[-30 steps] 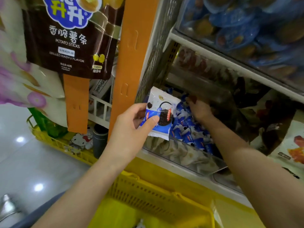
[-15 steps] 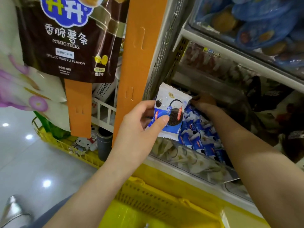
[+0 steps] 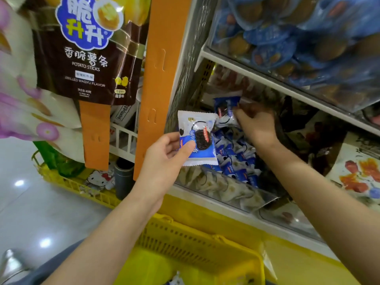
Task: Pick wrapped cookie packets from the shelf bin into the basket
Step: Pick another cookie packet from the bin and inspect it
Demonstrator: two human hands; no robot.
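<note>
In the head view the left hand (image 3: 164, 155) pinches one cookie packet (image 3: 197, 138) beside the shelf bin (image 3: 222, 188), apparently collecting before dropping, while the right hand's (image 3: 256, 125) grip clasps a second packet (image 3: 225, 109) lifted just above the pile (image 3: 236, 159), with the yellow basket (image 3: 197, 241) waiting below both arms.

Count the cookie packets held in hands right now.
2. The white-topped packet is pinched by the left hand, before the shelf bin; the second packet is gripped by the right hand above the pile. More lie loose there, partly hidden.
</note>
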